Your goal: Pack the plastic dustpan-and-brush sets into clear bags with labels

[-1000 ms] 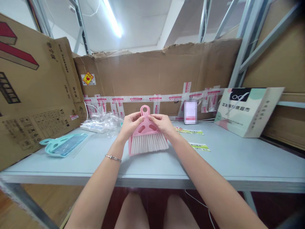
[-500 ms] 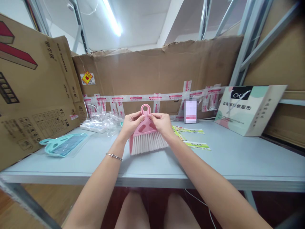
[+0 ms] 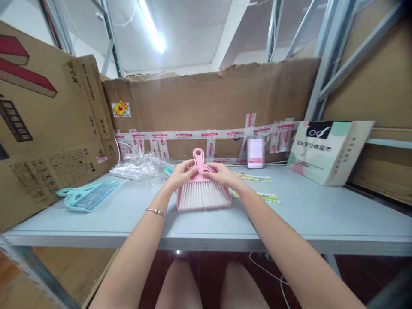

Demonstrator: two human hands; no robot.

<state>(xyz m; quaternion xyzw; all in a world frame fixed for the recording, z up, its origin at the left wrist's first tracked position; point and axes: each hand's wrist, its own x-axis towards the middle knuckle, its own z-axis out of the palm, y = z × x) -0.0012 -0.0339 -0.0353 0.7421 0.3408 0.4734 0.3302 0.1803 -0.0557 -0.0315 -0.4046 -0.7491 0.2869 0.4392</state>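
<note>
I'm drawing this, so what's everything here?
brush: 1, pink and white, table middle
dustpan: 1, pink, behind brush
brush set: 1, teal, table left
hidden thing: 1, teal, partly covered, table back
plastic wrap: count unclear, clear, back left
phone: 1, pale screen, table back
labels: at least 2, yellow and green, brush's right
bag or box: 1, cream and green, table right
cardboard: at least 3 pieces, brown, left, back, right
table: 1, pale blue, centre
metal bars: several, grey, around table
lamp: 1, white, ceiling
cable: count unclear, white, below table
legs: 2, bare, below table
left grip: 1, bare, on brush's left
right grip: 1, bare, on brush's right
</note>
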